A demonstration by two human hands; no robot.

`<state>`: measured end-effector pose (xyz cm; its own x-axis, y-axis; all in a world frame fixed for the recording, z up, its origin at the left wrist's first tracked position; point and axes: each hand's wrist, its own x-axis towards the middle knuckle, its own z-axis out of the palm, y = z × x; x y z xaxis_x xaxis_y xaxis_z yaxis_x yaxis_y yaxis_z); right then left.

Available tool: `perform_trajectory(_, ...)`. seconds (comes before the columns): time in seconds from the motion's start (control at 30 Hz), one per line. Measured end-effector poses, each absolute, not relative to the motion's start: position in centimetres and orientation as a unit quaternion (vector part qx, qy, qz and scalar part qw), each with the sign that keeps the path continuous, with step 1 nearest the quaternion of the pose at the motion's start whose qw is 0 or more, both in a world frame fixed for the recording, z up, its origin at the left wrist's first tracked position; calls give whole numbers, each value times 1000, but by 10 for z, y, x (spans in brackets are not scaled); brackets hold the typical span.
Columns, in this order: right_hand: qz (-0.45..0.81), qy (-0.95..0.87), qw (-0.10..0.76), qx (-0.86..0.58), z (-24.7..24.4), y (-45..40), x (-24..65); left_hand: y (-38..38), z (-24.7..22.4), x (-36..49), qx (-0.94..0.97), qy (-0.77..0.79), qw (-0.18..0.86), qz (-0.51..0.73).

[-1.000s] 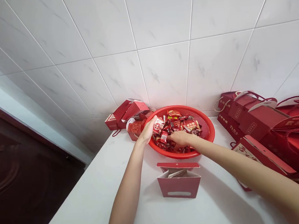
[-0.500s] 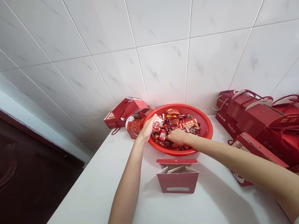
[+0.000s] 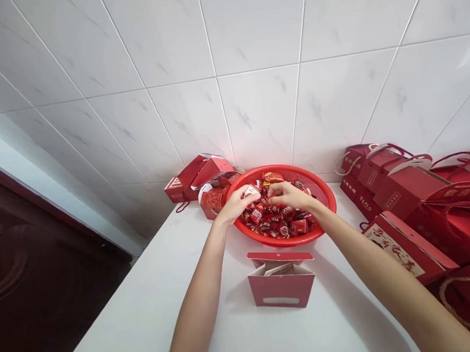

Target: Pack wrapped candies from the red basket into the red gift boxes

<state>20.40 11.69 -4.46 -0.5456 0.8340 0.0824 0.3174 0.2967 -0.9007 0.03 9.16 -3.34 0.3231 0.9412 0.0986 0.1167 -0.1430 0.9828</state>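
A red plastic basket (image 3: 246, 233) full of wrapped candies (image 3: 275, 216) stands against the wall. Over its left side my left hand (image 3: 236, 203) is closed around a small red-and-white candy packet (image 3: 251, 191). My right hand (image 3: 287, 195) is above the candies near the basket's middle, thumb and fingers pinched together; what they hold, if anything, is too small to name. In front of the basket a red gift box (image 3: 282, 290) stands upright with its top open, some pale folded paper (image 3: 279, 270) showing inside.
Several red gift boxes with cord handles (image 3: 395, 192) are piled at the right, partly behind my right arm. More red boxes (image 3: 209, 172) lie left of the basket by the tiled wall (image 3: 255, 116). The white table (image 3: 147, 309) ends at the left, beside a dark door (image 3: 33, 262).
My right hand has risen from the front of the candies and moved back, closer to my left hand. My left hand still holds the packet and has turned slightly.
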Motion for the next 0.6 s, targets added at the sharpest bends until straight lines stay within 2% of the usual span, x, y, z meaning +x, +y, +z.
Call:
perform_trajectory(0.13, 552, -709, 286, -332, -41, 113, 205, 91, -36, -2, 656, 402, 511, 383)
perform_trajectory(0.33, 571, -691, 299, -328, -40, 111, 206, 90, -34, -3, 649, 394, 525, 385)
perform_trajectory(0.5, 537, -699, 328, -340, -42, 112, 207, 88, -31, -1, 635, 395, 541, 385)
perform_trajectory(0.6, 436, -739, 326, -397, -47, 115, 206, 88, -31, -1, 628, 396, 544, 390)
